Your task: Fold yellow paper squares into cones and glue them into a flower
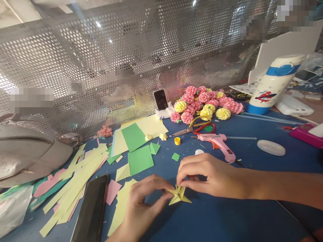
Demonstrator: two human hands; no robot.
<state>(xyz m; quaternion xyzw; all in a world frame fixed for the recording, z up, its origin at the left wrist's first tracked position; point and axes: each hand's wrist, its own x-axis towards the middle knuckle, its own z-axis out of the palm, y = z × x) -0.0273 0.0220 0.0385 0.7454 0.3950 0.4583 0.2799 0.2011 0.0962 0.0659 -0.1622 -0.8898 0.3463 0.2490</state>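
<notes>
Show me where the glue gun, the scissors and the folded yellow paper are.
Glue gun [216,138]: head view, on its pink barrel.
Scissors [182,132]: head view, on the blades.
Folded yellow paper [179,198]: head view, on its middle, just below the fingertips.

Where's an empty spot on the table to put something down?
The biggest bare patch of blue table is at the near edge, below the right hand, right of the yellow paper star. A smaller one lies between the pink glue gun and the white oval. Crowded: paper strips and a black phone on the left, paper flowers and scissors behind.
</notes>
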